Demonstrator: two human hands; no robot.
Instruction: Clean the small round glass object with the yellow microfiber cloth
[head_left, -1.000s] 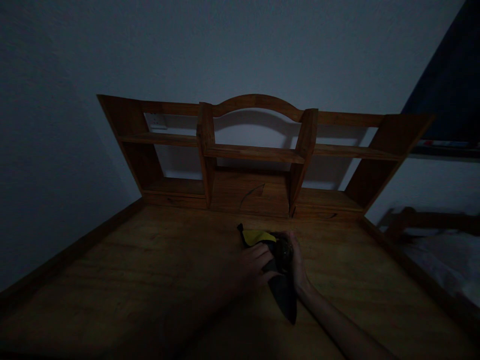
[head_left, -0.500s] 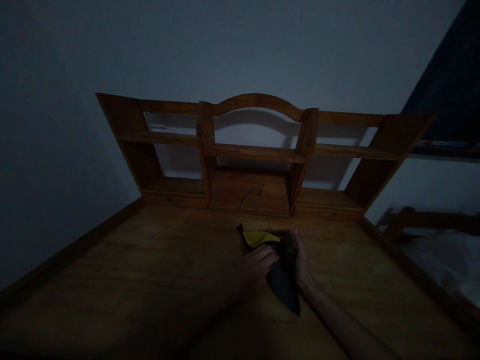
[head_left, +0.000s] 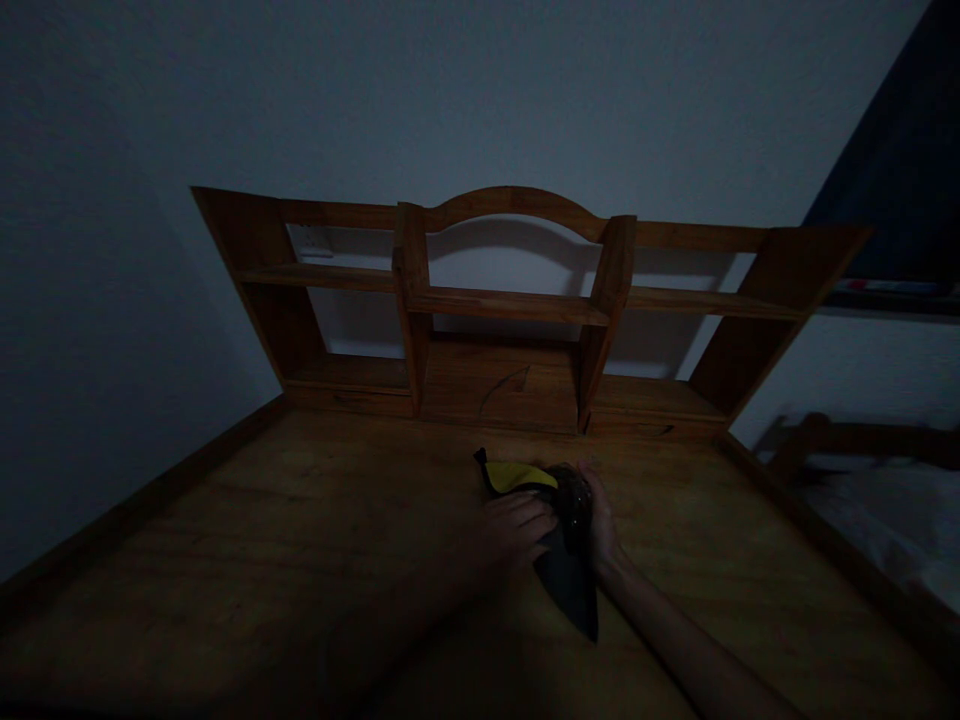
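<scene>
Over the wooden desktop, my right hand (head_left: 601, 525) cups a dark shiny object (head_left: 576, 497) from its right side. Small highlights show on that object, but its kind is too dark to make out. Beside it is a cloth piece with a yellow panel and black edging (head_left: 521, 476), its black tip pointing to the upper left. My left hand (head_left: 517, 520) has its fingers bent and pressed against the cloth's lower edge, close to the shiny object. A dark grey pointed flap (head_left: 570, 585) hangs below, between the two hands. My left fingertips are partly hidden in the gloom.
A wooden desk (head_left: 300, 540) with raised side edges lies under my hands. At its back stands a wooden shelf unit (head_left: 510, 308) against a pale wall. A bed frame (head_left: 862, 437) with light bedding (head_left: 892, 515) is to the right. A wall outlet (head_left: 313, 243) shows behind the shelf.
My left hand has shifted slightly, its fingers lying more over the cloth. The shiny object has turned a little in my right hand, and the grey flap's tip sits slightly lower.
</scene>
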